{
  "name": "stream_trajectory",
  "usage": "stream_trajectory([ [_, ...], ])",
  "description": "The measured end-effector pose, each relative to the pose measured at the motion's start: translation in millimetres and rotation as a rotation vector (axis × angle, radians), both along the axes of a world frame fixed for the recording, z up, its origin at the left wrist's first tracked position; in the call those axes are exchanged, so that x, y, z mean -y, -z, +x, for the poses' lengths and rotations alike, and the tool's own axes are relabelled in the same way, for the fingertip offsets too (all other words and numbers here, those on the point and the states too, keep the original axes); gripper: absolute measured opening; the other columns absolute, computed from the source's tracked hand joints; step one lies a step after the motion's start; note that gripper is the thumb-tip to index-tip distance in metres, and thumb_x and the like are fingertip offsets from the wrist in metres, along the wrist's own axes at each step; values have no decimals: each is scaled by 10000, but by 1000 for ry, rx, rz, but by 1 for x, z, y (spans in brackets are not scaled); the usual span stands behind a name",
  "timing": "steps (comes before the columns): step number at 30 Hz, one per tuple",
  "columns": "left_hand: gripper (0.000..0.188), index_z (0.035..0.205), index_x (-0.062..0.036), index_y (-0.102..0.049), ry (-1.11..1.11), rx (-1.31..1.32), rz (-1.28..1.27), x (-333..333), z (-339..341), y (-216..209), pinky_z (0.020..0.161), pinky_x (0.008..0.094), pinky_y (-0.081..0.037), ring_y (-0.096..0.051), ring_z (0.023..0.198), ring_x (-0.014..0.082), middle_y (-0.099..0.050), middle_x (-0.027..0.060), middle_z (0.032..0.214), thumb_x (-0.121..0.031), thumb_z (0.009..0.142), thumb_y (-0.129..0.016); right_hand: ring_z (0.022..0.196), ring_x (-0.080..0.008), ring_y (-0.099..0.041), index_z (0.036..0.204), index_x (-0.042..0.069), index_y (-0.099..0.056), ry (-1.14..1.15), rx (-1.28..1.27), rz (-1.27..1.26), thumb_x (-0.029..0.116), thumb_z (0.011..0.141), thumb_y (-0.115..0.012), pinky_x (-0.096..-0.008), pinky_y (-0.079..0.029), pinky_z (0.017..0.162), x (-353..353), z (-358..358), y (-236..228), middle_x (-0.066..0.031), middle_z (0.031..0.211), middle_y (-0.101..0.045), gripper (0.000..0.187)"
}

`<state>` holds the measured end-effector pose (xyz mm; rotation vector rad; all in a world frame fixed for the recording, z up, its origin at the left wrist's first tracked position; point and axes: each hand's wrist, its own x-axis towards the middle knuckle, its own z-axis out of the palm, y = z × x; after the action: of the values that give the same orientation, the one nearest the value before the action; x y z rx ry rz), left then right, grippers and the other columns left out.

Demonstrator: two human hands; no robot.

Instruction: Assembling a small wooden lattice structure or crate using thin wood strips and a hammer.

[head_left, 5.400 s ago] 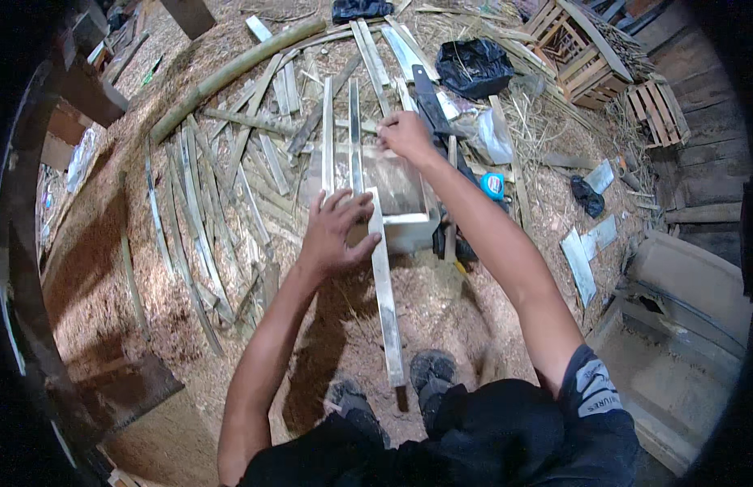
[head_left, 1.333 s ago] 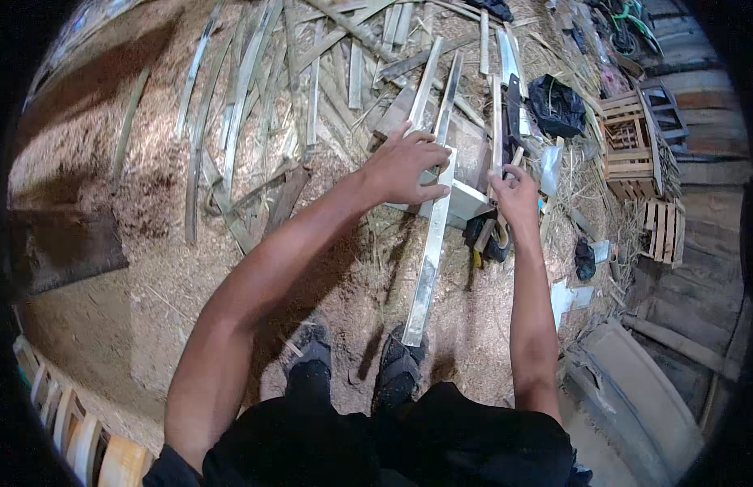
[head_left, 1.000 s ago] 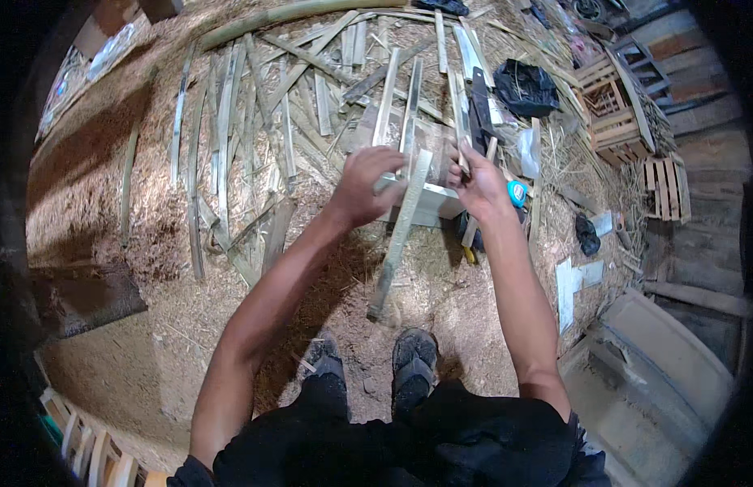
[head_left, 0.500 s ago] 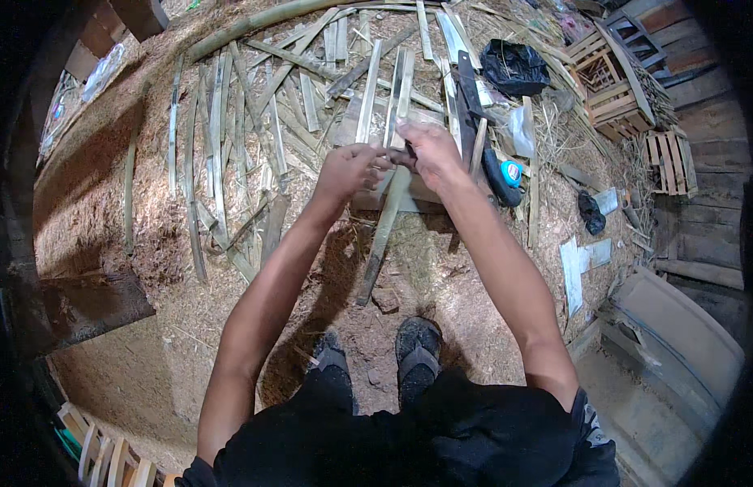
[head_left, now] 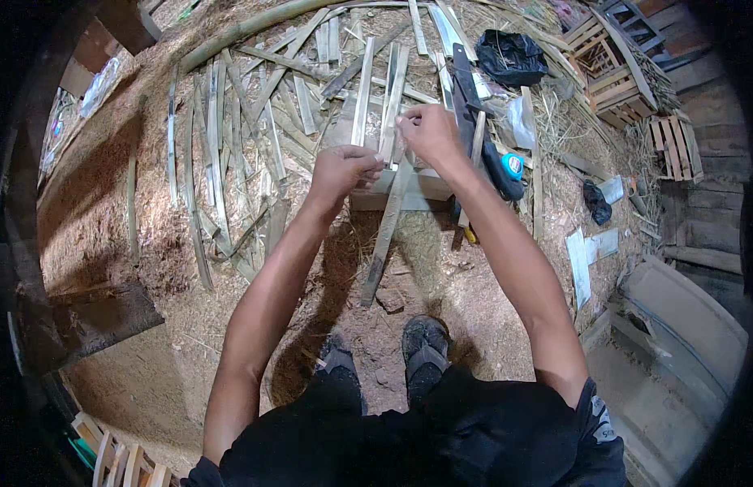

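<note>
My left hand (head_left: 344,174) is closed in a pinch above the near left part of a low wooden block (head_left: 421,193). Whatever its fingertips hold is too small to make out. To its right, my right hand (head_left: 431,136) is also pinched, over the block's top, and its fingertips hide what they may hold. Between the hands a long bamboo strip (head_left: 386,231) slants across the block, its dark near end reaching past the block's front edge. Another pale bamboo strip (head_left: 363,93) runs away beyond my left hand.
Right of the block lie a handsaw (head_left: 466,85) and a blue tape measure (head_left: 513,166). Black plastic bags (head_left: 510,58), a slatted wooden crate (head_left: 612,81) and pale sheets (head_left: 579,264) are farther right. Loose bamboo strips (head_left: 215,154) cover the ground at left.
My hands, close together over the strip before, have drawn apart. The right has lifted slightly away and the dark thing between them no longer shows. The view has shifted a little.
</note>
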<state>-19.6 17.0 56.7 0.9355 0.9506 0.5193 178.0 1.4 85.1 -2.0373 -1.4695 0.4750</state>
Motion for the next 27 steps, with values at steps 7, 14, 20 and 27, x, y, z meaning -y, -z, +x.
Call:
stream_trajectory([
  [7,176,953,75,-714,-16,-87,181,12,5,10,598,261,-539,-664,661,137,-713,92,787,-81,873,-729,697,-230,-700,810,27,-761,68,-415,-166,314,839,-744,-354,-535,697,-22,17,65,-122,712,-718,289],
  [14,163,982,56,-714,0,-132,223,18,4,8,660,250,-552,-678,713,130,-722,92,825,-79,891,-730,571,-145,-629,788,15,-752,49,-580,-110,275,848,-747,-320,-496,588,-19,18,71,-64,619,-669,267],
  [20,169,959,62,-720,-65,-71,232,22,6,6,641,244,-560,-690,694,124,-729,87,802,-94,896,-727,570,-88,-550,792,-12,-724,84,-670,-118,167,867,-765,-263,-439,547,-20,17,69,-12,651,-630,199],
  [27,185,982,52,-724,-42,-116,263,22,5,5,682,250,-551,-680,731,117,-733,85,838,-99,879,-750,561,-69,-544,812,-2,-731,70,-661,-138,197,861,-778,-234,-417,519,-24,18,63,-2,652,-630,210],
])
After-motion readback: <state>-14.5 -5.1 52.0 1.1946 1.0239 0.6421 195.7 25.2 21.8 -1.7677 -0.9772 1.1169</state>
